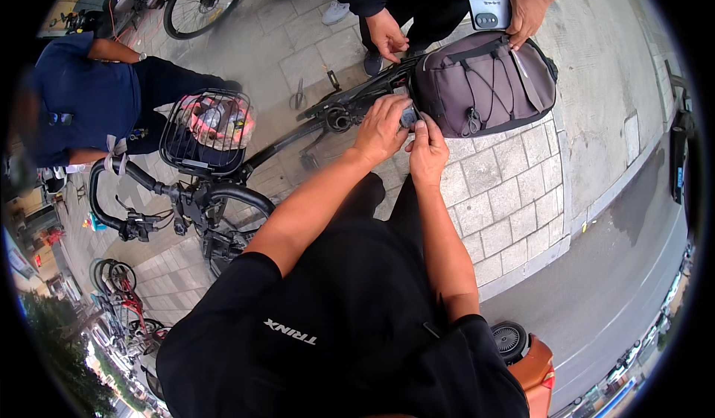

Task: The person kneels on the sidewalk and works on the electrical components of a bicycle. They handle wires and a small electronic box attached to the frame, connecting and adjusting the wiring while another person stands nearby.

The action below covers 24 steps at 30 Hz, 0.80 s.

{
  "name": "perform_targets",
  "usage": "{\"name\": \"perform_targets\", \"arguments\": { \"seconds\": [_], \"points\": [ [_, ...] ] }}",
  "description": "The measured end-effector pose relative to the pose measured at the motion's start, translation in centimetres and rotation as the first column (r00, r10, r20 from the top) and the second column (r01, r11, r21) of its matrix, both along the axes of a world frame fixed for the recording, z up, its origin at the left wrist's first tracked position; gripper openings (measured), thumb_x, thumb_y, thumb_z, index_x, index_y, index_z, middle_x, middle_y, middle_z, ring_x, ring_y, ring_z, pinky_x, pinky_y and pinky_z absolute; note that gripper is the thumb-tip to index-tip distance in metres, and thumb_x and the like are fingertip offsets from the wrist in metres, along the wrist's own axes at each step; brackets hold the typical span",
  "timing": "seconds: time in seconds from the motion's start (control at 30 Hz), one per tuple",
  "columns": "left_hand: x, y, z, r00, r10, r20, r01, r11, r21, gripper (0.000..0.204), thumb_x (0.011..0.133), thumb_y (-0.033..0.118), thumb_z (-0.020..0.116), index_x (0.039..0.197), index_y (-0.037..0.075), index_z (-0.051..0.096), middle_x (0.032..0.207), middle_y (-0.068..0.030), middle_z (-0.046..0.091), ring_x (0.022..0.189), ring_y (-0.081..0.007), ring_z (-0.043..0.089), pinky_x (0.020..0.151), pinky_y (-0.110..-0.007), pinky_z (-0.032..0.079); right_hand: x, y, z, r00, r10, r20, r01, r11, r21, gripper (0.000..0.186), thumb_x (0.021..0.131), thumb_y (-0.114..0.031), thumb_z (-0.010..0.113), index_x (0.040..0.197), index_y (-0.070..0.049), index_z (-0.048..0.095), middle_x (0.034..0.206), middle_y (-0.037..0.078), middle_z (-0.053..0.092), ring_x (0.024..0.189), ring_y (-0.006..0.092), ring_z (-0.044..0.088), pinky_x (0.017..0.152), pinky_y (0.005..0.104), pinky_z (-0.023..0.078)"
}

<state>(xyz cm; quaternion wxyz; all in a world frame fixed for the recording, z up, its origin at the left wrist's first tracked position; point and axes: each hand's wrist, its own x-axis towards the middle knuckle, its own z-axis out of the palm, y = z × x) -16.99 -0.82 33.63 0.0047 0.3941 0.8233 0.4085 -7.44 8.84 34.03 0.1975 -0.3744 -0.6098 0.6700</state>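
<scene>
A bicycle frame (272, 146) stretches from the handlebar at the left to a grey-purple rack bag (484, 83) behind it. Just in front of the bag, my left hand (381, 129) curls its fingers round a small dark grey object (408, 117). On the other side of that object, my right hand (427, 150) is closed in a pinch, thumb against the fingers. What lies between those fingertips is too small to tell. Both hands are close together over the rear of the bicycle.
Opposite me, a person's hand (386, 36) hangs near the frame and the other holds a phone (490, 13) over the bag. Another person (89, 94) stands by the handlebar (160, 188) and the wire basket (186, 166). An orange vehicle (532, 377) is at the lower right.
</scene>
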Motion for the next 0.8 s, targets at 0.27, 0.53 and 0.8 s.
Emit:
{"name": "perform_targets", "arguments": {
  "seconds": [0.27,0.53,0.8],
  "points": [
    [1.5,0.5,-2.7,0.994,0.101,-0.034,-0.098,0.99,0.099,0.061,0.075,0.008,0.081,0.131,0.002,0.058,0.139,-0.0149,0.06,0.134,-0.0395,0.055,0.112,-0.048,0.048,-0.5,-0.2,1.9,0.985,0.141,0.096,-0.161,0.953,0.255,0.026,0.107,-0.017,0.062,0.121,0.004,0.071,0.088,0.007,0.072,0.064,0.0086,0.061,0.059,0.0267,0.051],
    [2.1,0.8,-2.5,0.989,0.126,0.074,-0.138,0.974,0.181,0.057,0.077,0.007,0.08,0.13,0.001,0.061,0.139,-0.0147,0.06,0.135,-0.0381,0.055,0.113,-0.047,0.049,-2.6,2.1,6.5,0.935,0.262,0.24,-0.264,0.964,-0.026,0.026,0.108,-0.018,0.063,0.117,0.004,0.073,0.073,0.003,0.067,0.057,0.0055,0.057,0.051,0.0227,0.046],
    [4.4,0.8,-3.2,0.987,0.147,0.067,-0.157,0.971,0.182,0.044,0.084,0.007,0.074,0.127,-0.001,0.064,0.14,-0.0126,0.061,0.139,-0.0335,0.053,0.112,-0.045,0.051,-0.4,2.2,5.6,0.823,0.307,0.479,-0.456,0.858,0.235,0.031,0.104,-0.025,0.068,0.117,0.002,0.073,0.081,0.015,0.075,0.064,0.0216,0.071,0.062,0.0372,0.057]
  ]
}}
